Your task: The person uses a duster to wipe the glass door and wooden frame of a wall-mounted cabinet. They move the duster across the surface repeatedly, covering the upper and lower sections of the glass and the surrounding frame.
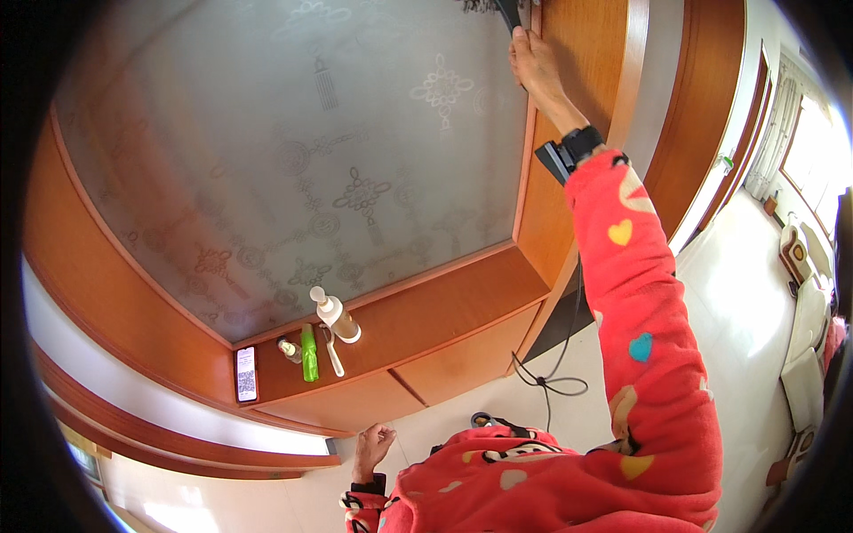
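Observation:
My right hand [535, 66] is raised at the top of the view, gripping the black handle of a brush [510, 12]. Dark bristles show beside the handle, but the picture's upper edge cuts off the rest. Next to that hand are a frosted glass panel [400, 160] with etched knot patterns and its wooden frame [580, 60]. Low in the view, my left hand [374, 445] hangs in front of the cabinet, fingers curled in and nothing visible in them. A black strap with a device [565, 160] circles my right wrist.
On the wooden ledge [453, 286] stand a pump bottle [338, 320], a green bottle [309, 353] and a small bottle [290, 349]. A white-handled tool [332, 353] lies beside them, with a phone [246, 374] at the left end. A black cable [546, 382] hangs before the cabinet.

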The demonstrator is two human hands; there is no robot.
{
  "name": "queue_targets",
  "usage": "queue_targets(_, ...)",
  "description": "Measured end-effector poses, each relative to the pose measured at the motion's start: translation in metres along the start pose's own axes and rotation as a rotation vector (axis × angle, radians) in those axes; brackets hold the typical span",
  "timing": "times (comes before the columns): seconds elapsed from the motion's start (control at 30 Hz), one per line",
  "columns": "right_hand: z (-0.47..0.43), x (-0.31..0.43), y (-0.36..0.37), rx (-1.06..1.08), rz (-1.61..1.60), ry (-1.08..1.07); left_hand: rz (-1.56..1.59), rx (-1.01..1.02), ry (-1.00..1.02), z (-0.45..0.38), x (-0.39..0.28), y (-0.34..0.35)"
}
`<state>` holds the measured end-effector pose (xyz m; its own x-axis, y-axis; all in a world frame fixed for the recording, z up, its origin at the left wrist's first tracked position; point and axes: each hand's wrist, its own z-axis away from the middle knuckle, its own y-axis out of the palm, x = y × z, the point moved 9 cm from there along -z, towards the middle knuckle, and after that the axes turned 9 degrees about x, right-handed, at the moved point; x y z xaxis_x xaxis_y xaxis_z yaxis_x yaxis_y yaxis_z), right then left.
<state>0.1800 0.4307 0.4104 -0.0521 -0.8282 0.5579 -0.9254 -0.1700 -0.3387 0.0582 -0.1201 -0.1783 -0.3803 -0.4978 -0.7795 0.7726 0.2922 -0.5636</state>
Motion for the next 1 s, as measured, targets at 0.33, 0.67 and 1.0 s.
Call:
queue_targets(0.33, 0.149, -0.078, 0.088, 0.256, 0.262, -0.003, 0.011, 0.021, -0.053, 0.008, 0.032, 0.015)
queue_targets(0.67, 0.293, -0.147, 0.116, 0.793, 0.471, 0.062, -0.046, 0.055, 0.086, -0.004, 0.002, -0.002)
queue_targets(1.0, 0.259, -0.086, 0.074, 0.717, 0.343, 0.008, -0.201, -0.011, 0.037, 0.015, 0.017, -0.002)
